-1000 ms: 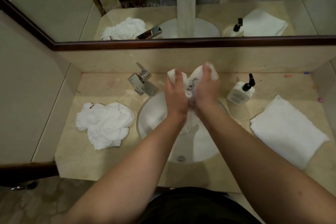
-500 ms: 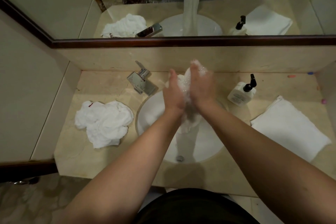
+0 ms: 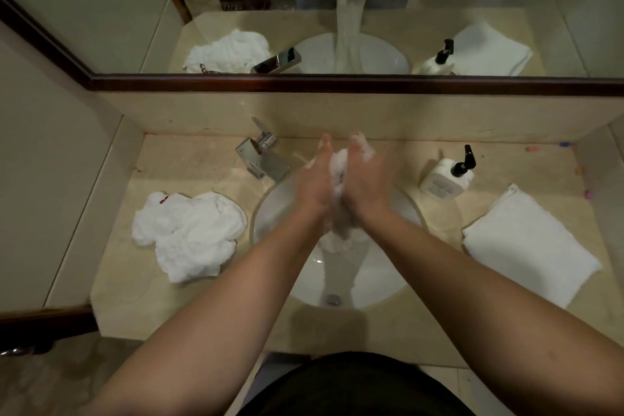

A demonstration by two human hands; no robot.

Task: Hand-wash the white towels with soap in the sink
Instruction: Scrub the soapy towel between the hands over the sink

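Both hands, left hand (image 3: 315, 179) and right hand (image 3: 366, 179), press the soapy towel (image 3: 338, 165) flat-palmed over the sink (image 3: 277, 213); you're mid-scrub, so I'd guess rinsing comes next.

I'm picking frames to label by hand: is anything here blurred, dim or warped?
Head view: the left hand, right hand and soapy towel are motion-blurred; light is dim and warm; wide-angle warp tilts the mirror frame at left; the crumpled towel and folded towel look sharp.
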